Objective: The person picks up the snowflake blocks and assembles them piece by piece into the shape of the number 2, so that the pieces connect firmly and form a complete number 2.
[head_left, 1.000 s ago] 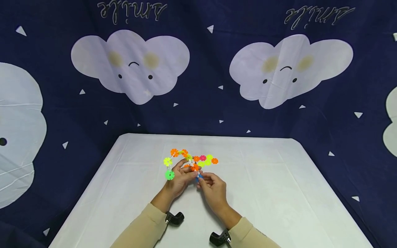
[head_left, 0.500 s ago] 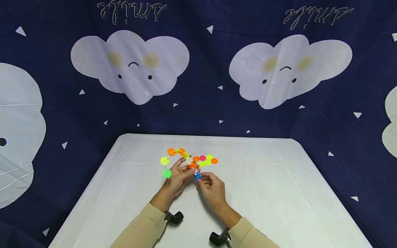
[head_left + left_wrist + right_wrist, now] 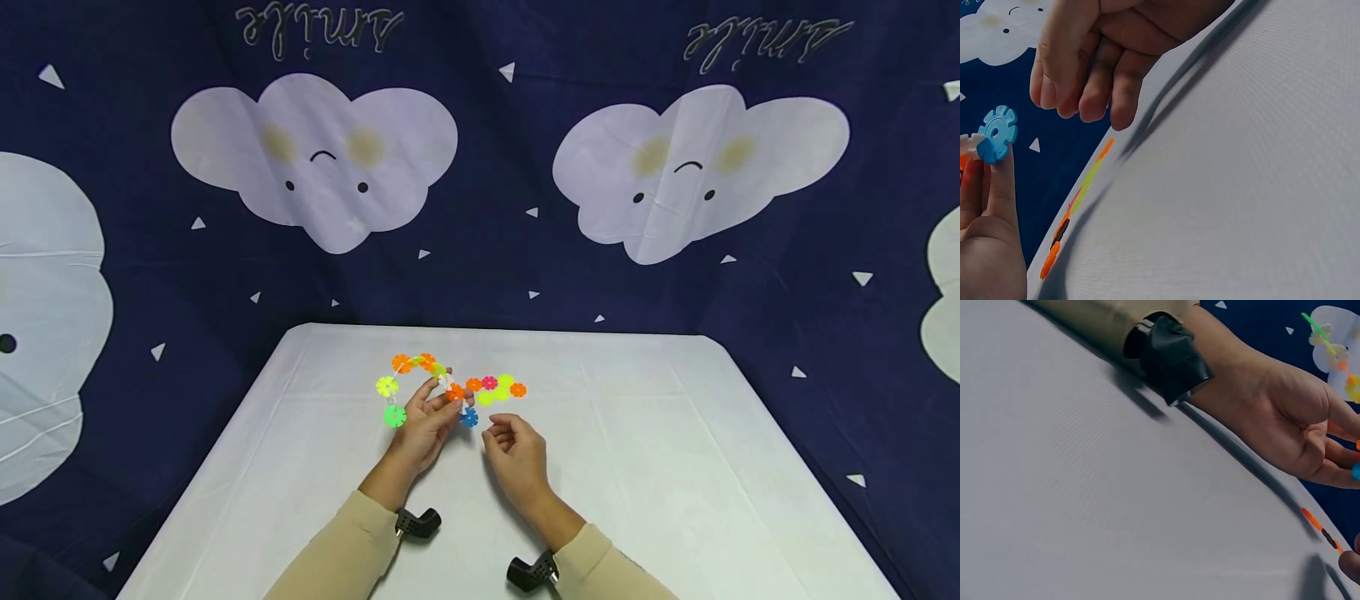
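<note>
My left hand (image 3: 422, 432) holds a chain of notched plastic snowflake discs above the table, pinching it near an orange disc (image 3: 455, 392). The chain arches to the left past a yellow disc (image 3: 387, 386) and ends in a green disc (image 3: 394, 416). At its near end a blue disc (image 3: 999, 134) stands joined to a white one, beside the left fingers (image 3: 1002, 187). My right hand (image 3: 519, 458) is a short way to the right of the blue disc, fingers loosely bent, with nothing in them. In the right wrist view only its fingertips (image 3: 1350, 565) show.
Several loose discs lie flat behind the hands: an orange disc (image 3: 518, 390), a pink disc (image 3: 490, 382) and yellow discs (image 3: 502, 393) among them. The white table (image 3: 675, 467) meets a dark blue cloth (image 3: 495, 275) with clouds at its far edge.
The right fingers have let go of the blue disc, which stays joined to the chain. My left hand has moved the chain left and slightly away; the right hand stays nearly in place.
</note>
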`<state>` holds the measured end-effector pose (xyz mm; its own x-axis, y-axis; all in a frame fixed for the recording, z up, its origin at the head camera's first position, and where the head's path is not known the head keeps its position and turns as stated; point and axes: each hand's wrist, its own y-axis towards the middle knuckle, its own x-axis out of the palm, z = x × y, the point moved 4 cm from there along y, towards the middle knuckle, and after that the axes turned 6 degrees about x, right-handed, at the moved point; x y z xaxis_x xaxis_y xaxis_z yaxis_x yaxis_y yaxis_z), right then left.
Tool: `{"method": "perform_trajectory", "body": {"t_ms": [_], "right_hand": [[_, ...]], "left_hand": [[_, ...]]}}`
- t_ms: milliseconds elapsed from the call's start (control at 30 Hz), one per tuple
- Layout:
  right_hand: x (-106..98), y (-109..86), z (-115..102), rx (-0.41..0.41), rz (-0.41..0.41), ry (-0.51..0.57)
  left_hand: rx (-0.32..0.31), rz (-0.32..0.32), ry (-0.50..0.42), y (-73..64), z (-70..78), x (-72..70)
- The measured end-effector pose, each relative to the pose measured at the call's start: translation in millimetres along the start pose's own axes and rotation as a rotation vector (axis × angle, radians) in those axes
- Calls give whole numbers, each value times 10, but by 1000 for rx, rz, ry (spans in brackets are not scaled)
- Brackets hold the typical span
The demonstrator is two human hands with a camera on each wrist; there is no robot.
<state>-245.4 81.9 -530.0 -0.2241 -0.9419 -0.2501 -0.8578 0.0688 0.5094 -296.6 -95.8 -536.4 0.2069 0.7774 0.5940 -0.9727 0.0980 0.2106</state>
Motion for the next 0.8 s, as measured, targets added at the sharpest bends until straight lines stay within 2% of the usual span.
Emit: {"method": "perform_trajectory", "body": {"t_ms": [167, 400, 667, 800], "right_hand": [[-37, 79, 56, 12, 27, -60], [-94, 278, 209, 124, 60, -215], [-139, 413, 378, 238, 29, -374], [-176, 563, 477, 270, 7, -484]], "left_hand": [[17, 3, -1, 8, 14, 10], [-16, 25, 4, 8, 10, 26], [-58, 21, 27, -32, -21, 39], [-63, 5, 16, -36, -39, 51]]}}
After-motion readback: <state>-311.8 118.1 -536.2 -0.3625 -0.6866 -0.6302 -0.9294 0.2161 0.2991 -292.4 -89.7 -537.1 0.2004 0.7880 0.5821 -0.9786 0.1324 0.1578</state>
